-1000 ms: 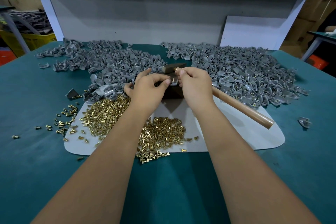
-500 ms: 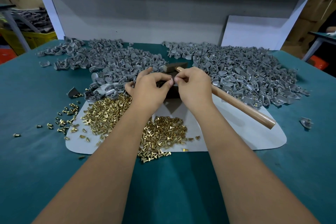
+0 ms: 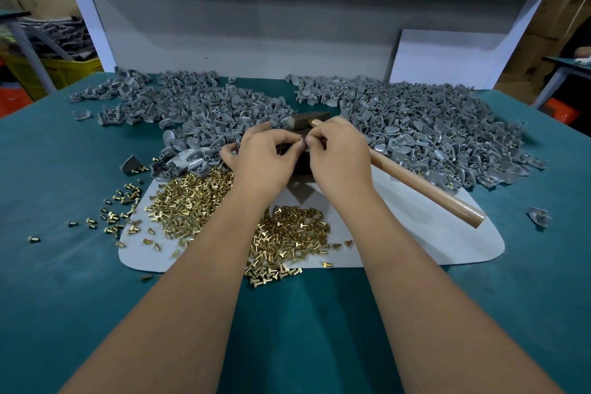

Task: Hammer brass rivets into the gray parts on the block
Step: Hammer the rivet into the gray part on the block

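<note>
Now both at block [image 3: 302, 163], fingertips meeting over it. Left hand [image 3: 265, 157] and right hand [image 3: 339, 157] pinching something small, hidden; rivet or gray part, cannot tell. Hammer [image 3: 415, 184] ungripped, touching right hand, handle running toward 4 o'clock. Rivets [image 3: 198, 201] piled at 7.

Gray parts [image 3: 431, 134] crowd the far side, and rivets [image 3: 198, 201] litter my near left. The hammer [image 3: 412, 181] lies slanting to my right. Bare green table [image 3: 303, 329] lies open nearest me.
</note>
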